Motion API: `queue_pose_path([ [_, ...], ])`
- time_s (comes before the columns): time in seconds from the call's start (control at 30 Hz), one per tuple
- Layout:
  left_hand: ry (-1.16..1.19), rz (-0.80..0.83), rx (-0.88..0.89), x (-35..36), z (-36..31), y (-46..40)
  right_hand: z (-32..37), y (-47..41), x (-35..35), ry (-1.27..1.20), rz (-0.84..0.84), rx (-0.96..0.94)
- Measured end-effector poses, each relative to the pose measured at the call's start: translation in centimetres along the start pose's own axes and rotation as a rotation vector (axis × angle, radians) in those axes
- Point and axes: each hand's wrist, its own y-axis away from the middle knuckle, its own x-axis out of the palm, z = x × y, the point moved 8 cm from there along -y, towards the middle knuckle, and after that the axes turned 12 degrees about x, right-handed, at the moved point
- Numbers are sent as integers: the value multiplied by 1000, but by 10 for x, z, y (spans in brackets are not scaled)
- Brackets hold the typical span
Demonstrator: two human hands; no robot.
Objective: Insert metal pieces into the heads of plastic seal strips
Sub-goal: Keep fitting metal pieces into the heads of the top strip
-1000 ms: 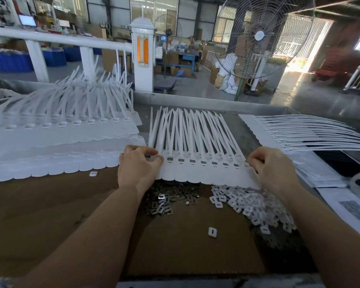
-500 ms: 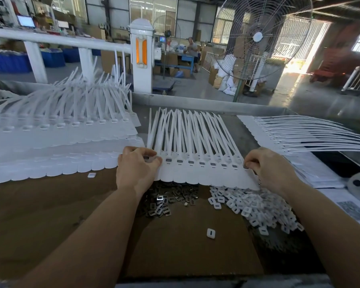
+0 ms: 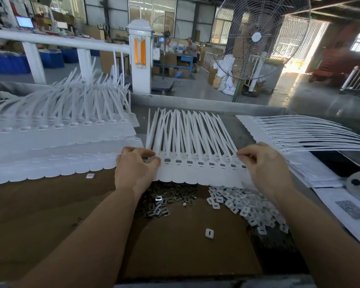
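White seal strips (image 3: 195, 163) in a row on brown tabletop (image 3: 50, 215), left hand (image 3: 134, 169) fingers pinching leftmost head, right hand (image 3: 264, 165) fingers pinching rightmost head, metal pieces (image 3: 166, 198) piled just below

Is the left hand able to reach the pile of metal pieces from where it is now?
Probably yes. The left hand rests at the left end of the strip row, and the metal pieces lie just behind its wrist on the brown board, uncovered, with nothing between.

centre: seal strips (image 3: 195, 163)
before them, left: metal pieces (image 3: 164, 201)
before them, right: plastic caps (image 3: 243, 206)
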Motion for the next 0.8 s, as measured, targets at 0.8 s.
queue_pose_path([
  [0.8,21,16,-9,-1,-2,2,55,87,49,-29,909,-244],
])
